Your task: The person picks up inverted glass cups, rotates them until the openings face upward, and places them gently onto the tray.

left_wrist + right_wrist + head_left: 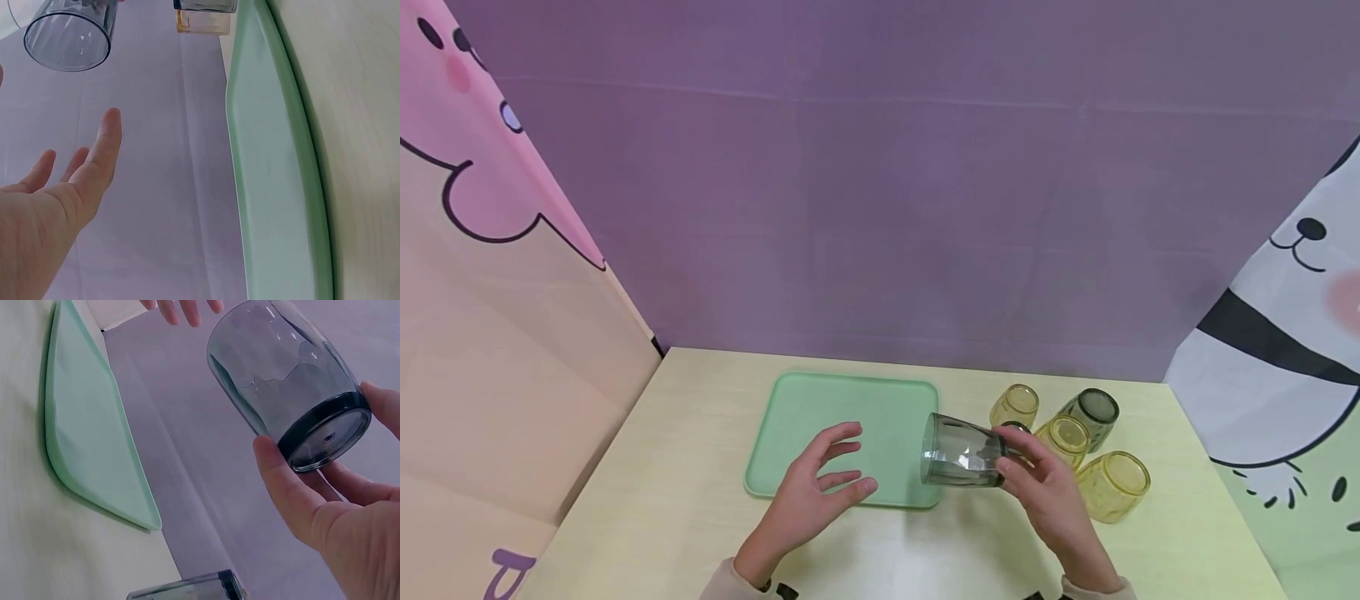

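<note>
My right hand (pixel 1048 496) grips a grey, see-through drinking glass (pixel 962 452) by its thick dark base, between thumb and fingers. The glass lies on its side in the air, its mouth pointing left toward my other hand, over the right edge of a green tray (pixel 842 396). In the right wrist view, thumb and fingertips sit around the base of the glass (pixel 287 369). My left hand (pixel 812 492) hovers over the front of the tray with fingers spread and bent a little, holding nothing. The mouth of the glass (pixel 69 40) shows beyond its fingers in the left wrist view.
Right of the tray, several glasses stand upside down: a small yellow one (pixel 1017 406), a grey one (pixel 1092 417), a yellow one (pixel 1063 442) and a wider yellow one (pixel 1114 487). Another dark base (pixel 1017 428) is partly hidden behind my right hand. A purple cloth (pixel 887 208) hangs behind the table.
</note>
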